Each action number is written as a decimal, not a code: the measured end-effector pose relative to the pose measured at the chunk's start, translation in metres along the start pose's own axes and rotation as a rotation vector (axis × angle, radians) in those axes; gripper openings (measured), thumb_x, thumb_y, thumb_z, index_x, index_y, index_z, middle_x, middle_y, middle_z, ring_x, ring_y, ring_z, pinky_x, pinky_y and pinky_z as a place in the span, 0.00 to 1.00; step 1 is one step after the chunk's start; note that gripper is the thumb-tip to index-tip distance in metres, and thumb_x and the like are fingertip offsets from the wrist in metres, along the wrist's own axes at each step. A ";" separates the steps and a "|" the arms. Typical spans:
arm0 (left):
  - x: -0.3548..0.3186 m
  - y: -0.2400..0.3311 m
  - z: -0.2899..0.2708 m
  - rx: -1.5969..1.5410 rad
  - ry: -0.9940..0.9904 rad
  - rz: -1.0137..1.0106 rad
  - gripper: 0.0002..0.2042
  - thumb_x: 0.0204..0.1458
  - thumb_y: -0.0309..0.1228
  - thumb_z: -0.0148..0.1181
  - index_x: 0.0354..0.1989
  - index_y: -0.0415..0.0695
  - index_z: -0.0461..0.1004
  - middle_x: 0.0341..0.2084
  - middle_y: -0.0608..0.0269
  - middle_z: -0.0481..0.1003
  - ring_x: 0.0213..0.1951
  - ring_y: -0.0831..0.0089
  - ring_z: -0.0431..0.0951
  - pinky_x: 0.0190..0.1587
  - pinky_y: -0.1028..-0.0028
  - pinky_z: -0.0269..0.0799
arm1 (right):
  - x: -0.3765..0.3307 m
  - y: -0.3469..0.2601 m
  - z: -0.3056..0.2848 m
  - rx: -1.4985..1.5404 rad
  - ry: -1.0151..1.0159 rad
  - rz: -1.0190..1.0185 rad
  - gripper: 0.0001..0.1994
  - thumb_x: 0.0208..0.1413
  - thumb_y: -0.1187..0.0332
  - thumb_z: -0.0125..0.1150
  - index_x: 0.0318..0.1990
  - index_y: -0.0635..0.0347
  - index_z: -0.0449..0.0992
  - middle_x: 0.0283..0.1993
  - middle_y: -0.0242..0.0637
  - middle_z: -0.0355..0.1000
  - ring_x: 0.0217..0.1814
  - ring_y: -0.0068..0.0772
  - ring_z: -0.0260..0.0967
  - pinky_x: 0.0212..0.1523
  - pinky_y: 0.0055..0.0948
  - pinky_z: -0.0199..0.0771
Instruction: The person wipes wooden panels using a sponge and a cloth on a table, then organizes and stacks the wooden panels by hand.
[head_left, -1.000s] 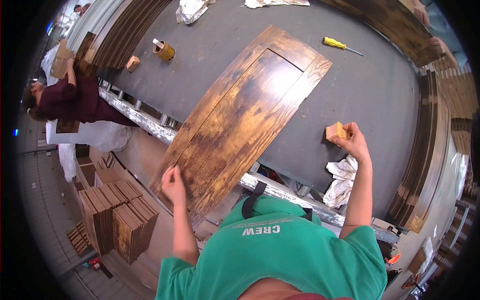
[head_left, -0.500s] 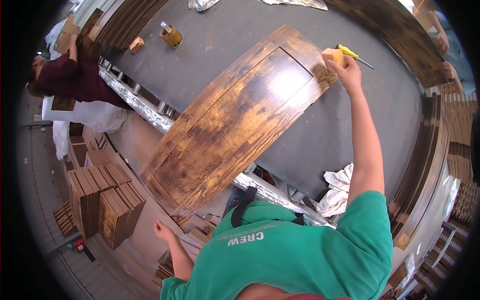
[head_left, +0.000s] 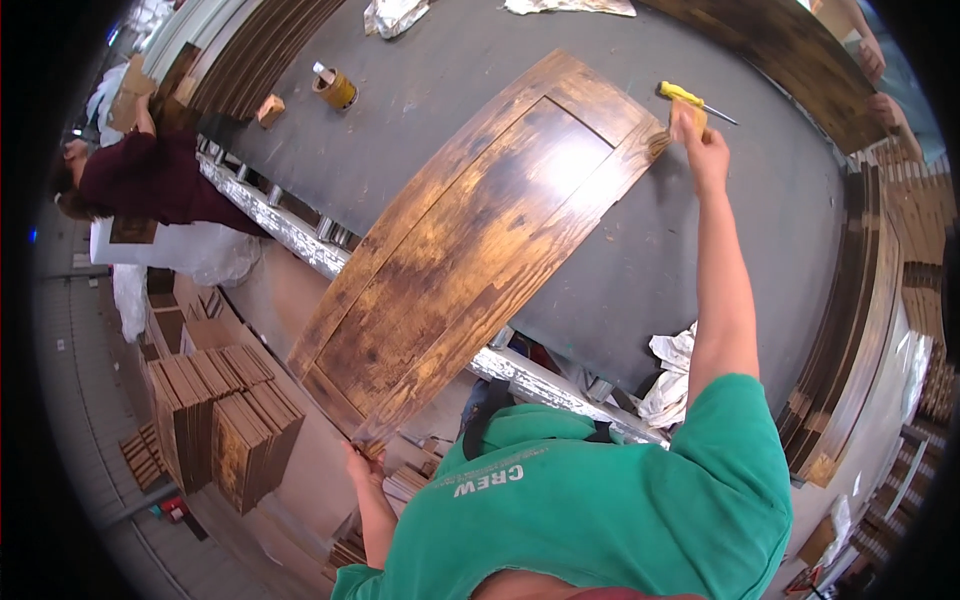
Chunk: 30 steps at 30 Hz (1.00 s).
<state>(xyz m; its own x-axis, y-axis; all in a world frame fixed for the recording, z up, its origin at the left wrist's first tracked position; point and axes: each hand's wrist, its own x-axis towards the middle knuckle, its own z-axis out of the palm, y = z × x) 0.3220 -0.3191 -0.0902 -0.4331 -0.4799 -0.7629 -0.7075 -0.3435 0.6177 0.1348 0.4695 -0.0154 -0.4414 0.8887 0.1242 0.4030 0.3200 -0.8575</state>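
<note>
A long brown wooden door panel (head_left: 455,270) with a recessed middle lies diagonally across the grey table, its near end jutting past the edge. My left hand (head_left: 366,468) is at that near corner, fingers closed on it; part of the grip is hidden. At the far right corner, my right hand (head_left: 706,158) pinches a small tan block (head_left: 688,118), its exact kind unclear. The block is close beside the panel's end; whether it touches, I cannot tell. Just beyond it lies a yellow-handled screwdriver (head_left: 690,100).
On the grey table (head_left: 740,250) stand a stained can with a brush (head_left: 337,90) and another small block (head_left: 270,110). A white rag (head_left: 668,380) lies near the front edge. Stacked boards (head_left: 835,330) line the right. Panels (head_left: 235,420) are piled lower left. Co-workers stand left and upper right.
My left hand has come up from below onto the panel's near corner. The right hand with the block has shifted slightly outward past the far corner, and the block has turned.
</note>
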 end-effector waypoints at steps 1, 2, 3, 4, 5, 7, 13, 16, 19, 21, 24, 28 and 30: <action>0.003 0.001 0.000 -0.006 -0.093 -0.016 0.28 0.53 0.59 0.40 0.48 0.46 0.65 0.39 0.56 0.71 0.36 0.63 0.73 0.29 0.67 0.71 | -0.018 0.005 -0.009 0.127 -0.037 0.055 0.26 0.48 0.48 0.61 0.37 0.68 0.74 0.33 0.35 0.72 0.34 0.27 0.68 0.35 0.25 0.68; -0.004 0.006 0.015 -0.050 -0.085 -0.005 0.27 0.55 0.57 0.39 0.44 0.43 0.65 0.35 0.57 0.70 0.31 0.63 0.72 0.22 0.70 0.67 | -0.032 0.022 -0.021 0.334 -0.112 0.193 0.24 0.50 0.49 0.60 0.38 0.66 0.73 0.32 0.33 0.71 0.32 0.26 0.67 0.32 0.23 0.66; -0.003 0.010 0.020 -0.051 -0.099 0.014 0.27 0.55 0.57 0.39 0.44 0.43 0.65 0.35 0.57 0.70 0.31 0.63 0.72 0.22 0.70 0.67 | -0.048 0.035 -0.034 0.549 -0.199 0.328 0.22 0.51 0.50 0.58 0.40 0.64 0.72 0.31 0.32 0.70 0.31 0.24 0.65 0.28 0.21 0.64; -0.002 0.013 0.021 -0.082 0.033 0.064 0.27 0.55 0.57 0.40 0.45 0.42 0.65 0.35 0.57 0.70 0.32 0.64 0.71 0.23 0.69 0.67 | -0.073 0.036 -0.046 0.711 -0.229 0.379 0.21 0.51 0.51 0.58 0.39 0.62 0.72 0.30 0.31 0.69 0.29 0.22 0.63 0.25 0.21 0.61; -0.001 0.018 0.025 -0.117 0.160 0.115 0.28 0.55 0.56 0.41 0.47 0.41 0.65 0.35 0.57 0.70 0.34 0.64 0.71 0.25 0.67 0.68 | -0.097 0.037 -0.060 0.876 -0.257 0.426 0.20 0.51 0.51 0.58 0.39 0.60 0.72 0.29 0.30 0.69 0.27 0.20 0.62 0.23 0.20 0.59; -0.005 0.046 0.030 -0.010 0.197 0.194 0.28 0.55 0.53 0.44 0.51 0.38 0.63 0.39 0.56 0.70 0.40 0.64 0.71 0.37 0.66 0.70 | -0.133 0.035 -0.090 1.002 -0.211 0.590 0.21 0.52 0.50 0.57 0.42 0.59 0.70 0.31 0.30 0.68 0.27 0.21 0.63 0.23 0.20 0.59; 0.006 0.175 0.038 1.069 0.367 1.350 0.30 0.53 0.46 0.52 0.55 0.34 0.60 0.52 0.47 0.64 0.55 0.57 0.64 0.57 0.67 0.57 | -0.131 0.070 -0.152 1.238 -0.166 0.595 0.23 0.50 0.47 0.58 0.45 0.54 0.68 0.34 0.32 0.67 0.29 0.24 0.63 0.22 0.21 0.63; -0.105 0.235 0.102 1.720 -0.137 0.933 0.39 0.45 0.57 0.55 0.60 0.43 0.57 0.57 0.47 0.59 0.60 0.55 0.57 0.61 0.66 0.51 | -0.131 0.073 -0.186 1.153 -0.048 0.649 0.26 0.48 0.46 0.60 0.46 0.55 0.67 0.34 0.33 0.66 0.29 0.25 0.63 0.21 0.20 0.61; -0.152 0.272 0.131 2.224 -0.465 0.510 0.48 0.35 0.67 0.54 0.63 0.49 0.53 0.59 0.49 0.58 0.62 0.51 0.54 0.62 0.62 0.48 | -0.138 0.072 -0.217 1.085 -0.030 0.631 0.27 0.46 0.44 0.61 0.46 0.53 0.68 0.33 0.33 0.66 0.28 0.25 0.64 0.21 0.19 0.61; -0.145 0.295 0.131 2.224 -0.552 0.449 0.47 0.34 0.70 0.51 0.62 0.54 0.56 0.62 0.52 0.53 0.64 0.59 0.49 0.64 0.53 0.34 | -0.136 0.061 -0.237 1.059 -0.046 0.527 0.27 0.45 0.44 0.61 0.45 0.53 0.68 0.33 0.32 0.67 0.27 0.24 0.64 0.20 0.18 0.61; -0.096 0.325 0.116 2.314 -0.108 1.223 0.45 0.39 0.67 0.49 0.63 0.51 0.53 0.64 0.49 0.44 0.66 0.55 0.41 0.64 0.53 0.34 | -0.140 0.049 -0.244 0.977 -0.047 0.464 0.27 0.45 0.44 0.61 0.45 0.53 0.68 0.31 0.31 0.67 0.27 0.23 0.64 0.20 0.17 0.60; -0.080 0.348 0.155 1.975 -0.195 2.312 0.40 0.41 0.54 0.57 0.63 0.53 0.53 0.64 0.54 0.46 0.65 0.54 0.43 0.65 0.54 0.31 | -0.131 0.034 -0.250 0.693 -0.133 0.443 0.26 0.47 0.42 0.58 0.39 0.56 0.70 0.28 0.31 0.67 0.24 0.20 0.61 0.20 0.17 0.59; -0.050 0.398 0.169 1.693 -0.163 2.448 0.35 0.45 0.49 0.56 0.62 0.53 0.55 0.64 0.55 0.49 0.65 0.57 0.47 0.65 0.56 0.33 | -0.145 0.005 -0.222 0.569 -0.215 0.389 0.25 0.48 0.41 0.57 0.33 0.57 0.72 0.26 0.30 0.67 0.24 0.19 0.61 0.22 0.18 0.59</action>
<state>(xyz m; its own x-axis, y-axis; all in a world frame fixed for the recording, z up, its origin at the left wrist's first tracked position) -0.0325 -0.2955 0.1618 -0.4218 0.8975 0.1284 0.7768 0.4308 -0.4593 0.3783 0.4154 0.0735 -0.5224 0.8004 -0.2939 0.1087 -0.2794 -0.9540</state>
